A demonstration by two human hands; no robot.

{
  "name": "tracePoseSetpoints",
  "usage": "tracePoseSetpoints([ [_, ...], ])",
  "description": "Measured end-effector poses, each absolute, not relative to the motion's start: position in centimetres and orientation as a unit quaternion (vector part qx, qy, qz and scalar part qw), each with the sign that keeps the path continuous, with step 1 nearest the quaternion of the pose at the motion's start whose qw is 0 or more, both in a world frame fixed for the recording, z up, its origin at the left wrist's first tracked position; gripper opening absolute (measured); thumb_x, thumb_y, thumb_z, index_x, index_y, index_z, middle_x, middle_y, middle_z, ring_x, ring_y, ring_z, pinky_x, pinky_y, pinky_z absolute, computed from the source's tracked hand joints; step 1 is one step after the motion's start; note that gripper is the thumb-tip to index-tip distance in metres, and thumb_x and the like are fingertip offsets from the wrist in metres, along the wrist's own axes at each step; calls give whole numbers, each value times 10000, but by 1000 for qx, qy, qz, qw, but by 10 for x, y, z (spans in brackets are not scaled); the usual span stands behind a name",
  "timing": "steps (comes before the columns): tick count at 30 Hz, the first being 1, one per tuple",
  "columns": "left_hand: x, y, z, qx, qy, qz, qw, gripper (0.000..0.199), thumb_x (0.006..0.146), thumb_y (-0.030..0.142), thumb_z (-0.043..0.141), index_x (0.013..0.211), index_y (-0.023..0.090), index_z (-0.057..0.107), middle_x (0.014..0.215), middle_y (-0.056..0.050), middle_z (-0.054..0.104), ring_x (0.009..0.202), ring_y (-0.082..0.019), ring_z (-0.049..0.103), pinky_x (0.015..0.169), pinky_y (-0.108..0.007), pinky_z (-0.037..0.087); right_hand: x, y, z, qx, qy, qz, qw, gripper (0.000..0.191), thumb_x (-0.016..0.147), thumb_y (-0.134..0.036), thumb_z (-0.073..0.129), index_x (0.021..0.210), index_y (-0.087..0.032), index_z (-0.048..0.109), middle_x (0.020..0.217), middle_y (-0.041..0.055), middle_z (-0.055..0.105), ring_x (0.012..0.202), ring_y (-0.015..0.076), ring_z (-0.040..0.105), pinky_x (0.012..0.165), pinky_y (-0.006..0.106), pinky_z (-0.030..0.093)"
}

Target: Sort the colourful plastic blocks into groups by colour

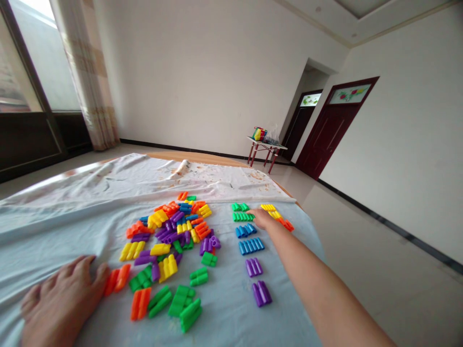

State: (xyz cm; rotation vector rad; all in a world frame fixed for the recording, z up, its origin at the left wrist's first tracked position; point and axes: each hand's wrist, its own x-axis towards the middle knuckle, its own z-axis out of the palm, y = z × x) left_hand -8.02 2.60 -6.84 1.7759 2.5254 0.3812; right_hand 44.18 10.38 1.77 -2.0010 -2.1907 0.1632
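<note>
My left hand [63,294] rests palm down on the cloth at the lower left, fingers stretched out. Its thumb is beside an orange tube-shaped plastic block [117,279]. My right hand [261,218] reaches across to the right-hand columns, its fingers closed at the right end of a green plastic block row [243,217]; the fingertips are partly hidden. Another green row [240,207] lies just beyond. Nearer me, blue rows [251,246] and purple blocks [262,293] continue that column. Yellow blocks [268,207] and orange blocks [287,224] lie past my right hand, partly covered by it.
A loose pile of mixed blocks [170,231] fills the middle of the table, with several green blocks [181,300] at its near side. Wrinkled light cloth [83,226] covers the round table. Farther back stand a small table [268,143] with bags and a dark red door [333,127].
</note>
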Motion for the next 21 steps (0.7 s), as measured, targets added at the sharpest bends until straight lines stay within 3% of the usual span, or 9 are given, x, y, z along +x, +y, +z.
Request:
tracePoseSetpoints([
  [7,-39,-5,-11,566,819,96,-2,668,805,554,197,1294,169,439,1375,-118,459,1265,-315,372,1088,-440,173,408,86,42,-640,-747,20,179,446,808,-24,425,1180,-188,610,1221,87,610,1162,188,518,1012,327,371],
  [11,-32,-8,-1,554,826,104,8,649,814,548,208,1279,173,459,1376,-108,460,1269,-317,366,1087,-436,174,353,49,49,-531,-801,77,267,335,825,-104,483,1104,-204,639,1060,55,665,978,162,594,921,318,438],
  [14,-32,-8,-2,554,826,105,16,639,821,536,214,1284,169,457,1381,-115,451,1275,-318,358,1089,-435,169,317,19,45,-484,-828,120,256,243,813,-167,551,1026,-201,663,973,44,672,882,153,604,858,294,457],
  [17,-32,-8,-3,556,823,115,17,639,819,536,240,1290,161,456,1383,-129,444,1273,-329,356,1086,-445,168,300,0,39,-501,-826,105,236,198,791,-209,601,976,-195,669,912,47,657,900,172,586,859,301,448],
  [21,-33,-9,-5,556,821,124,18,636,818,540,252,1287,167,466,1376,-128,453,1274,-327,356,1089,-446,162,298,-1,30,-542,-802,88,236,299,776,-212,611,1073,-187,634,1043,84,637,1053,204,544,945,351,410],
])
